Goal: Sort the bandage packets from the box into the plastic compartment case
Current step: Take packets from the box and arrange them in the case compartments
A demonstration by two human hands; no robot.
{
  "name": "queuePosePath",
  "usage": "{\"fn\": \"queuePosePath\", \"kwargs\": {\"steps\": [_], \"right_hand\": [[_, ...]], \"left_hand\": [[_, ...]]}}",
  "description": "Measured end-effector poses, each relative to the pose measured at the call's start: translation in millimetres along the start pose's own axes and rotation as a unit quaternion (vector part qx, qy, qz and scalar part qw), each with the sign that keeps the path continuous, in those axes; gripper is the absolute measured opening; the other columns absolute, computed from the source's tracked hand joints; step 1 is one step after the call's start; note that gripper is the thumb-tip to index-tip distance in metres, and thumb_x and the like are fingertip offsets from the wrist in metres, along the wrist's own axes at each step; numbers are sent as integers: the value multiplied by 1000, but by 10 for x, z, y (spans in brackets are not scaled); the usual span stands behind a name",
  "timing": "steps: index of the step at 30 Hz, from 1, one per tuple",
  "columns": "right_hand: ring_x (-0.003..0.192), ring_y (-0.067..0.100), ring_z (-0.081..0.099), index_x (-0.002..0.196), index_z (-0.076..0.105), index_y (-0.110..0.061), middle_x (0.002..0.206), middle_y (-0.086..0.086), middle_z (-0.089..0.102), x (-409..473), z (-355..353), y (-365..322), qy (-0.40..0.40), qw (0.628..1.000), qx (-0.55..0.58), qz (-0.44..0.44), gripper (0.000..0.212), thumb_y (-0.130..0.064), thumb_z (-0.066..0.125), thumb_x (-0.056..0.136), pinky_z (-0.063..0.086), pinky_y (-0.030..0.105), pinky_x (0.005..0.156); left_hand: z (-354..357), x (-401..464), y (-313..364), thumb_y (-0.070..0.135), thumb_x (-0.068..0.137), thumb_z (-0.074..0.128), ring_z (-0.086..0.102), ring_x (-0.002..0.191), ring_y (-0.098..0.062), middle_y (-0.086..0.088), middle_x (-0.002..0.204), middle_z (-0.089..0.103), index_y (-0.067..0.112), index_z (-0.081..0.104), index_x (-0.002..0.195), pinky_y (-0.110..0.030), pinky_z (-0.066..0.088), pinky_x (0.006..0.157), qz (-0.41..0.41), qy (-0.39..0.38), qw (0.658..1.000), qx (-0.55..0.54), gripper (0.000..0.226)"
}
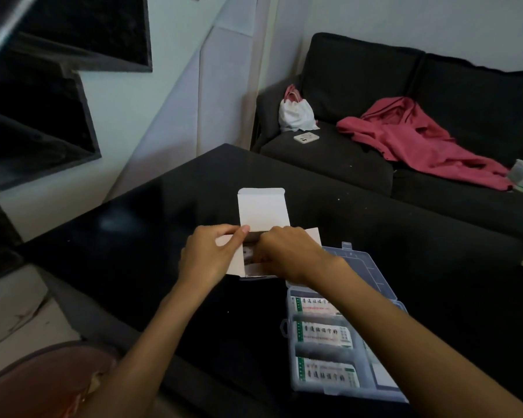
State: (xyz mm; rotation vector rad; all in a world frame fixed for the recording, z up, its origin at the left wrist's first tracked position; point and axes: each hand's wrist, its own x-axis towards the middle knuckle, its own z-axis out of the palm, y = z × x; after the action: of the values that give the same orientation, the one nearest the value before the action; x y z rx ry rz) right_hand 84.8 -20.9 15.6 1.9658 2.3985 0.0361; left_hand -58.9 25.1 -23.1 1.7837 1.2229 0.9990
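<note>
Plastic compartment case (384,285) is lying open toward the table's (133,224) near right edge, three bandage packets (325,333) sitting in its left-hand compartments. Just beyond, the white box (261,211) is standing with flaps up. Left hand (210,254) is pinching its left flap; right hand (290,254) is reaching inside, grip impossible to tell.

Both forearms are bare to the left hand (207,256) and right hand (287,254); no sleeves, rings or watch.

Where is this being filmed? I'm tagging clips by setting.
Probably a home living room: a dark sofa with a pink garment and a phone on it, beside a low black table.
</note>
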Motion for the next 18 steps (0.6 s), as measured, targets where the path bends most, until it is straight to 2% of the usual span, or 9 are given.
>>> {"fn": "queuePosePath", "kwargs": {"steps": [6, 9, 13, 15, 18], "right_hand": [[91, 23, 61, 107, 65, -11, 105, 9, 64, 53, 4, 35, -39, 999, -4, 3, 24, -25, 60, 90, 45, 27, 77], [92, 25, 62, 110, 61, -9, 107, 10, 64, 136, 17, 13, -46, 999, -23, -7, 24, -23, 59, 91, 48, 30, 81], [92, 24, 61, 105, 65, -11, 102, 7, 62, 133, -39, 66, -30, 999, -15, -16, 20, -24, 58, 91, 45, 26, 73], [90, 20, 60, 103, 68, -14, 101, 4, 63, 73, -132, 123, -6, 1000, 10, -9, 20, -26, 59, 90, 45, 25, 72], [89, 11, 60, 111, 67, -19, 110, 1, 67, -41, -251, 181, 53, 997, 54, 1, 24, -27, 61, 89, 43, 20, 73]], "left_hand": [[47, -2, 8, 61, 76, 60, 64, 96, -11, 16, 90, 71, 30, 75, 89, -43, 49, 91, -5, -8, 999, -41, 36], [45, 11, 3, 49, 82, 65, 64, 95, -9, 16, 90, 71, 29, 75, 90, -41, 50, 90, -5, -8, 999, -47, 23], [-57, 30, 26, 29, 78, 75, 67, 87, -9, 4, 94, 72, 22, 69, 105, -32, 56, 81, -47, -29, 989, -137, 28], [-93, 34, 33, 13, 77, 76, 68, 82, -10, -5, 93, 72, 19, 68, 104, -29, 57, 75, -50, -28, 985, -161, 28], [-117, 49, 41, 6, 77, 75, 68, 78, -10, -6, 91, 72, 19, 67, 105, -26, 56, 68, -67, -9, 981, -180, 31]]}}
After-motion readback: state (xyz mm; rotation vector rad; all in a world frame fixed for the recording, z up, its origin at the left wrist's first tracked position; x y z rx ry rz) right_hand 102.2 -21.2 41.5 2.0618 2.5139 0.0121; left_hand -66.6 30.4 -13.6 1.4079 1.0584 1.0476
